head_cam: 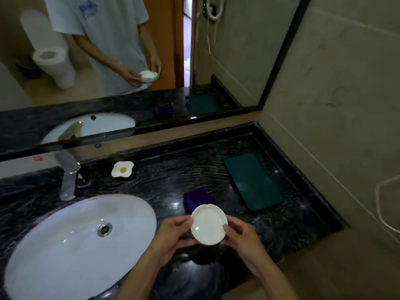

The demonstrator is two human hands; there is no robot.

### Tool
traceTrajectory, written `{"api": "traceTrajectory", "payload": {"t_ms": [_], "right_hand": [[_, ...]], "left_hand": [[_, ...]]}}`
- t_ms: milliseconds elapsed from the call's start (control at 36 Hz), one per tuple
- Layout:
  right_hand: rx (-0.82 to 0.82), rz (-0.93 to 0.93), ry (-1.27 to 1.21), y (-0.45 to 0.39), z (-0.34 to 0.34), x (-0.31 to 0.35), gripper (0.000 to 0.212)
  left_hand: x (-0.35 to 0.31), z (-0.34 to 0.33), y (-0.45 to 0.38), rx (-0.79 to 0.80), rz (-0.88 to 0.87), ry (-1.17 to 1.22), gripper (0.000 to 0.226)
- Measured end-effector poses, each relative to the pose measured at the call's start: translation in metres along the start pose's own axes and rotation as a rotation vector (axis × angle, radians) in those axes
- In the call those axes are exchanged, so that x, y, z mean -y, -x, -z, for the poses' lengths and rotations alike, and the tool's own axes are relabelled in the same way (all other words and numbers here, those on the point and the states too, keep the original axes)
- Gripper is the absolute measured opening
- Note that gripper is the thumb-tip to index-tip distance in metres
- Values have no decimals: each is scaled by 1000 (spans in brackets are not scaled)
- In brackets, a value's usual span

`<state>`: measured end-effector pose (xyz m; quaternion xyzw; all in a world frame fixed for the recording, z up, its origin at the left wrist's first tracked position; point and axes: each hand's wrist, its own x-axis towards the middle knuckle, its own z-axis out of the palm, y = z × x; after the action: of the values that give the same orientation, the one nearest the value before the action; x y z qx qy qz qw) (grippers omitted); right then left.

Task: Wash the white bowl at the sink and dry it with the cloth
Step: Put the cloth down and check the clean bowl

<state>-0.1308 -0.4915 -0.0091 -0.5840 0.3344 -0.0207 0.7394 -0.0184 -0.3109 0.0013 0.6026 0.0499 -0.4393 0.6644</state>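
Both hands grip the white bowl (208,224) by its rim: left hand (173,234), right hand (240,237), above the countertop (173,182) beside the sink (65,245). Purple cloth (198,199) just behind. No legible writing.

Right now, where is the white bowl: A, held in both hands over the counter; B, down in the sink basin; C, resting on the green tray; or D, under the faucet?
A: the left hand and right hand grip the white bowl over the dark counter, right of the sink.

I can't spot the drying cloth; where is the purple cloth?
In the head view, the purple cloth lies on the dark counter, right of the sink, just beyond the white bowl.
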Motion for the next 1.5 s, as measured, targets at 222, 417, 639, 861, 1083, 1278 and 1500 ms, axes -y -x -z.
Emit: {"api": "traceTrajectory", "payload": {"t_ms": [222, 417, 639, 861, 1083, 1278, 1500], "right_hand": [[-46, -13, 52, -47, 65, 26, 29], [-48, 40, 156, -112, 136, 54, 30], [-81, 31, 258, -183, 193, 85, 29], [-112, 3, 344, -254, 218, 84, 30], [-118, -54, 472, -296, 221, 74, 31], [-93, -47, 631, -310, 225, 64, 29], [-89, -4, 746, -306, 224, 75, 25]], "left_hand": [[-13, -62, -60, 30, 0, 4, 20], [-19, -128, -133, -3, 21, 32, 22], [-28, -188, -205, -56, 52, 71, 29], [-35, -213, -266, -161, 71, 10, 34], [-29, -220, -310, -294, 118, -73, 37], [-22, -222, -325, -367, 164, -140, 35], [-30, -226, -315, -349, 127, -198, 35]]}}
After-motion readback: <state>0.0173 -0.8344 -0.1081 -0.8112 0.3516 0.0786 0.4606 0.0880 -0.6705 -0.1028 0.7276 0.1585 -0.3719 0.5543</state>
